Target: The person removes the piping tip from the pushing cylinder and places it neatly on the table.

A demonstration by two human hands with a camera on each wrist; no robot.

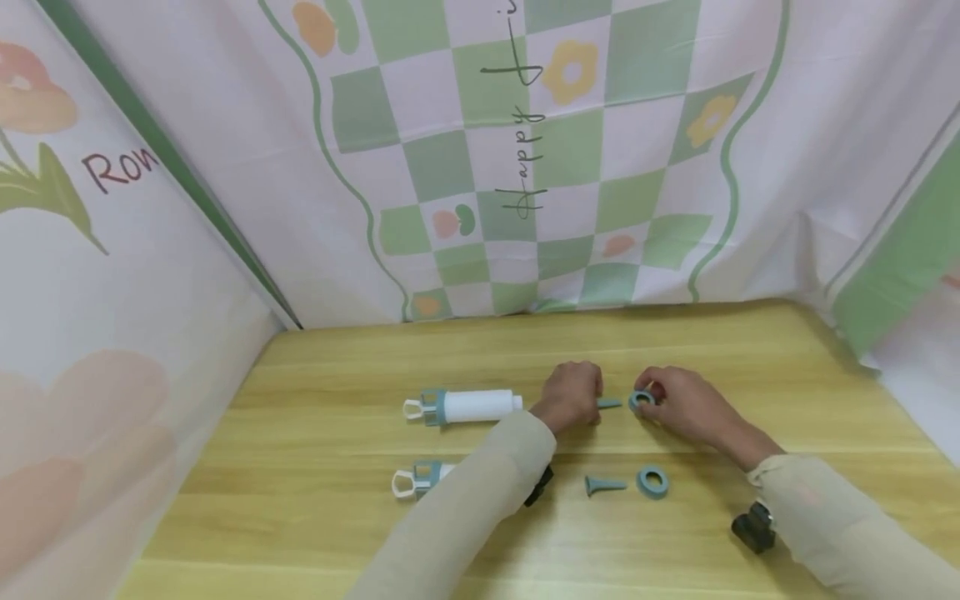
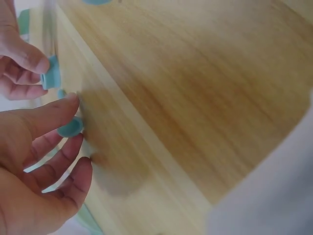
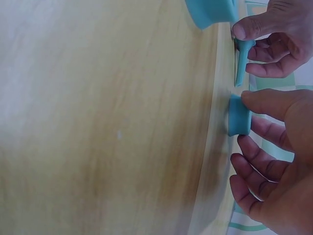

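Observation:
My left hand (image 1: pixel 573 393) pinches a small teal flared nozzle (image 1: pixel 610 403) between thumb and fingers, low over the tabletop. In the left wrist view the nozzle's round wide end (image 2: pixel 71 127) faces the camera. Just to the right, my right hand (image 1: pixel 690 404) holds a teal ring (image 3: pixel 239 115) by its edge, thumb on one side and fingers on the other. Ring and nozzle are apart, with the nozzle's thin end towards the ring. Left of my left hand lies a white cylinder (image 1: pixel 478 406) with a teal cage and a white loop handle.
Nearer me lie a second teal nozzle (image 1: pixel 603 485) and a second teal ring (image 1: pixel 642 487). My left sleeve (image 1: pixel 465 508) partly covers another cylinder with a teal cage (image 1: pixel 427 477). A patterned curtain (image 1: pixel 540 167) hangs behind the wooden table (image 1: pixel 300 467).

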